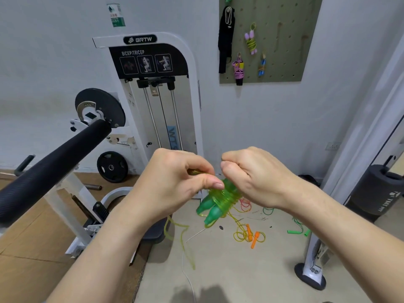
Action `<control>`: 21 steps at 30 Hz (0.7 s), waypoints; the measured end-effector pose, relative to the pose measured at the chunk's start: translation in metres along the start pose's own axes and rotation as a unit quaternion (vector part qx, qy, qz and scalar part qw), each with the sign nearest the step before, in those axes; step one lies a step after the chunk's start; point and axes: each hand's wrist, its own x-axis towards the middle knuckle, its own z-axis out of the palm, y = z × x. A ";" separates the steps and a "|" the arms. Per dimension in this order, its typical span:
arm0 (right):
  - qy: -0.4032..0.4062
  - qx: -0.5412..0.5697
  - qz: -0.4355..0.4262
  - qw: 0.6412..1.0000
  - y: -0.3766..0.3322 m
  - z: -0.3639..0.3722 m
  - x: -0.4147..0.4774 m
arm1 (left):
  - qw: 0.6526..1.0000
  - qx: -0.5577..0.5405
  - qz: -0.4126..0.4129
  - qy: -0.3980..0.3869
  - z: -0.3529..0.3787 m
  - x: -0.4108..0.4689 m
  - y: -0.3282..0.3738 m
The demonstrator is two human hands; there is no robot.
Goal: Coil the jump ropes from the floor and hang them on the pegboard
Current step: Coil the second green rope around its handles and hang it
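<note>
Forearms enter from the bottom edge and meet mid-frame. On the near side, the left hand (175,184) has its fingers curled and its thumb pressed onto the wound cord of the green jump rope (215,204), pinching it. Opposite, the right hand (255,176) is closed in a fist over the rope's upper end and grips it (the exact contact is hidden by the knuckles). The rope is held in the air above the floor (229,270), its two translucent handles side by side with cord coiled round them. A loose tail (181,235) hangs below the left wrist.

On the floor lie an orange-handled rope (251,235), a green-handled rope (299,230) and red cord loops (246,203).

Mounted on the wall beyond, the pegboard (284,40) carries a black strap (226,40), a purple-handled bundle (251,42), a pink bundle (238,69) and a blue-handled bundle (262,64).
</note>
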 end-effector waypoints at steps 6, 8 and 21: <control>-0.003 0.258 0.008 0.966 -0.006 -0.003 0.003 | 0.956 -0.260 -0.135 -0.032 0.004 0.008 0.001; 0.009 0.334 0.031 0.942 -0.011 -0.002 0.002 | 0.921 -0.340 -0.185 -0.041 0.012 0.006 -0.004; 0.017 0.626 0.151 0.765 -0.007 0.030 -0.015 | 0.815 -0.464 -0.332 0.102 0.059 -0.006 -0.017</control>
